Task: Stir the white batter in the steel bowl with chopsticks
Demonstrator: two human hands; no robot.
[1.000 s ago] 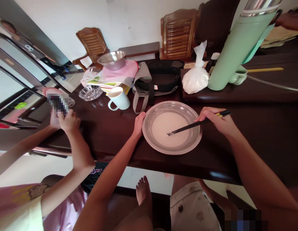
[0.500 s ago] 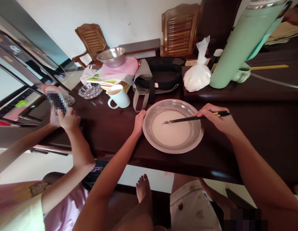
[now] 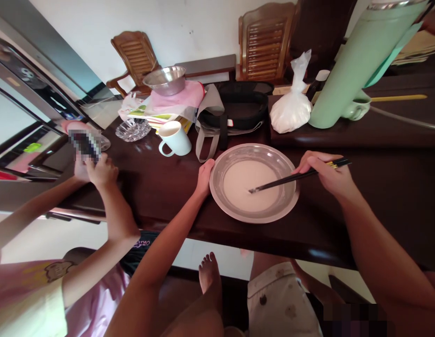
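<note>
A wide metal bowl [image 3: 221,206] stands on the dark wooden table, with a pale, milky batter [image 3: 245,180] in its bottom. My left hand [image 3: 205,177] is closed on the bowl's left rim, thumb on top; the fingers beneath are mostly hidden. In my right hand [image 3: 328,174] is a pair of black chopsticks [image 3: 284,180] with gold bands, pinched near their upper end. They slant down to the left over the right rim, and their whitened tips dip into the batter.
Behind the bowl are a white mug [image 3: 175,139], a grey-black bag [image 3: 235,110], a tied bag of white powder [image 3: 290,112] and a tall green flask [image 3: 358,70]. A glass dish [image 3: 133,130] and a steel bowl [image 3: 166,82] stand further left. Another person's hands [image 3: 101,171] hold a phone at left.
My right hand and the chopsticks have shifted right and slightly nearer me, the tips moving across the batter. My left hand stays on the bowl's rim.
</note>
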